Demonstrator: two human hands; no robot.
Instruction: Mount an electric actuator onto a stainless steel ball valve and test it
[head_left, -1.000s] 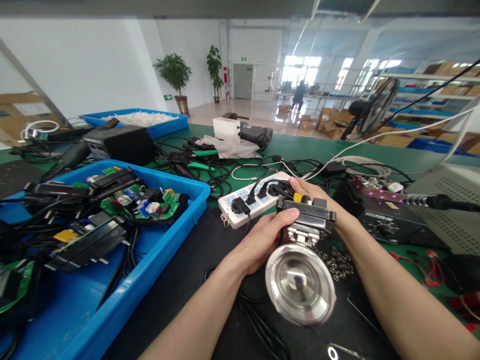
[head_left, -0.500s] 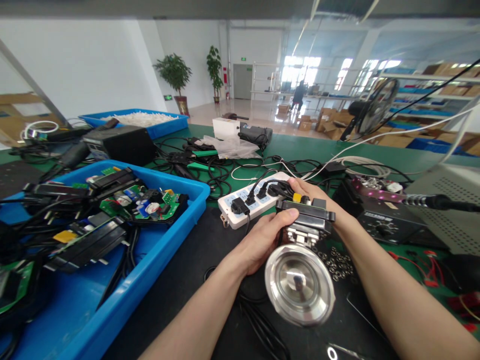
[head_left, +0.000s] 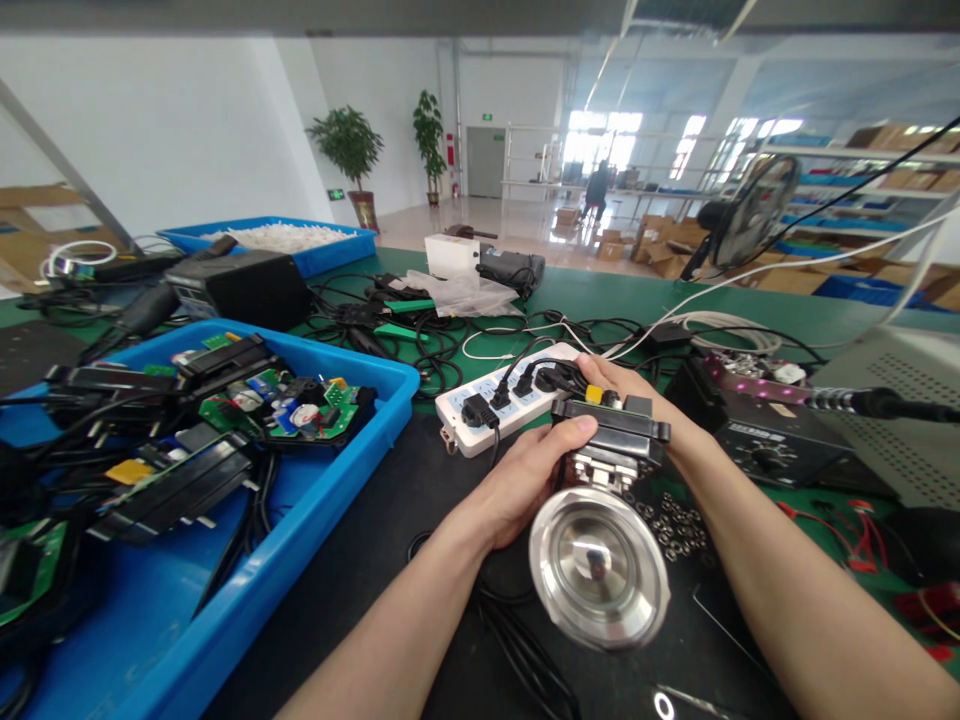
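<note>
My left hand [head_left: 521, 480] is closed around a black-housed electrical unit [head_left: 611, 430], thumb on top of the housing. A yellow component and other parts show along the unit's upper edge. Below it, joined by a metal bracket, hangs a round shiny metal dish [head_left: 598, 570] facing me. My right hand [head_left: 619, 378] reaches behind the unit to the far right end of a white power strip [head_left: 469, 440]. Its fingers are bent beside a black plug [head_left: 551, 377] and cords; the unit hides most of them, so what they grip is unclear. Several black plugs sit in the strip.
On the left, a blue tray [head_left: 401, 395] carries several circuit-board units with cords. Metal nuts [head_left: 679, 525] lie right of the dish. A black control box [head_left: 772, 440] stands at the right, with a fan [head_left: 757, 215] behind. Tangled cables cross the green bench; a person [head_left: 598, 188] sits far back.
</note>
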